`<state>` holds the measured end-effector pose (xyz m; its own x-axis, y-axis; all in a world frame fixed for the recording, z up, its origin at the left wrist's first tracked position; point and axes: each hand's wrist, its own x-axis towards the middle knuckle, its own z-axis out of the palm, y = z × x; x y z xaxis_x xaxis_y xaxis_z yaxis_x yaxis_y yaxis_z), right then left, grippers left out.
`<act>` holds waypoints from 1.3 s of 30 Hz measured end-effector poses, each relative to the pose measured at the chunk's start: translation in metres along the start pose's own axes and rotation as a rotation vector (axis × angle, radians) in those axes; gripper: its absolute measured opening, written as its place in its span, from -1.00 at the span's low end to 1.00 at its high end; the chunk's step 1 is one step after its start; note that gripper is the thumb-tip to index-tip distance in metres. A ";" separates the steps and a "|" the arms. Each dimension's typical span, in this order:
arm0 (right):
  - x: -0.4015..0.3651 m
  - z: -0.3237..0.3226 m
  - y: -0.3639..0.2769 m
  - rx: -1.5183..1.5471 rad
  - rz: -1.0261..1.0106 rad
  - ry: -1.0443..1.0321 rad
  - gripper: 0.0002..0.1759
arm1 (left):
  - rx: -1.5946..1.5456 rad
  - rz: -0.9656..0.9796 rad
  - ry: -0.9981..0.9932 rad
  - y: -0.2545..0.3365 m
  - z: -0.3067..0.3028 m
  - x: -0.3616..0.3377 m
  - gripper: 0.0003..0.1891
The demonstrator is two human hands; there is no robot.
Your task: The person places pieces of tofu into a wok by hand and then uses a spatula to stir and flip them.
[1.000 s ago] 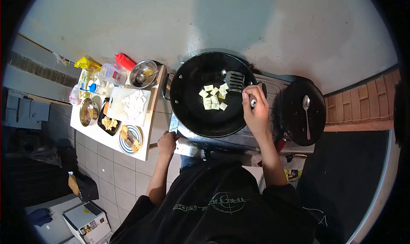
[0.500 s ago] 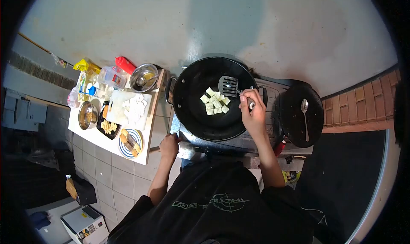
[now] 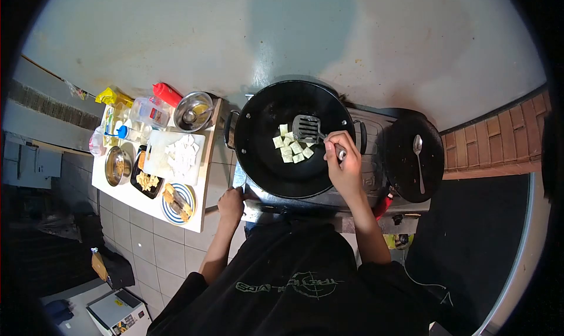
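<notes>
My right hand (image 3: 342,164) grips the handle of a black slotted spatula (image 3: 307,128), whose blade lies on several pale tofu cubes (image 3: 289,148) in a big black wok (image 3: 264,159) on the stove. My left hand (image 3: 231,202) rests closed on the front left edge of the stove, below the wok, and I cannot see anything held in it.
A second black pan (image 3: 405,159) with a metal spoon (image 3: 418,159) in it sits to the right. A white side table (image 3: 194,209) at the left carries a cutting board with cut tofu (image 3: 183,154), a steel bowl (image 3: 194,110), a red bottle (image 3: 167,93), plates and jars.
My right hand has moved the spatula leftward from the wok's right rim onto the tofu cubes, which now lie closer together. My left hand stays on the stove edge.
</notes>
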<state>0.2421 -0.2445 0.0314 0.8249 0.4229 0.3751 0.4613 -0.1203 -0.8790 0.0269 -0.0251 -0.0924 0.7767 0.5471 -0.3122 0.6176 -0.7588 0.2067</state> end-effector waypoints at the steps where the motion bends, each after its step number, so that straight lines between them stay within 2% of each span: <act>1: 0.000 0.001 0.000 0.010 0.003 -0.007 -0.93 | 0.000 -0.001 -0.001 0.000 0.000 -0.001 -0.78; 9: 0.001 0.011 -0.003 0.052 -0.002 -0.049 -0.93 | -0.045 -0.028 0.026 0.000 0.003 -0.003 -0.80; 12: 0.003 0.010 -0.007 -0.044 -0.041 -0.067 -0.93 | -0.048 -0.056 0.015 0.002 -0.001 -0.005 -0.79; 14: 0.005 0.010 -0.009 -0.137 -0.149 -0.034 -0.93 | -0.041 -0.046 0.021 0.001 0.003 -0.004 -0.79; 18: 0.004 0.009 -0.013 -0.136 -0.124 -0.030 -0.93 | -0.050 -0.024 0.042 -0.001 0.005 -0.003 -0.79; 23: 0.002 0.009 -0.016 -0.127 -0.202 0.015 -0.93 | -0.052 -0.033 0.035 -0.001 0.007 -0.004 -0.80; 34: 0.001 0.013 -0.016 -0.108 -0.178 -0.034 -0.93 | -0.071 -0.044 0.011 -0.002 0.004 -0.003 -0.82; 39: 0.000 0.014 -0.016 -0.135 -0.154 -0.052 -0.92 | -0.055 -0.041 0.025 -0.002 0.007 -0.002 -0.77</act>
<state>0.2306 -0.2295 0.0410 0.7252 0.4905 0.4832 0.6228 -0.1682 -0.7641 0.0231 -0.0270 -0.0986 0.7529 0.5865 -0.2986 0.6544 -0.7154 0.2451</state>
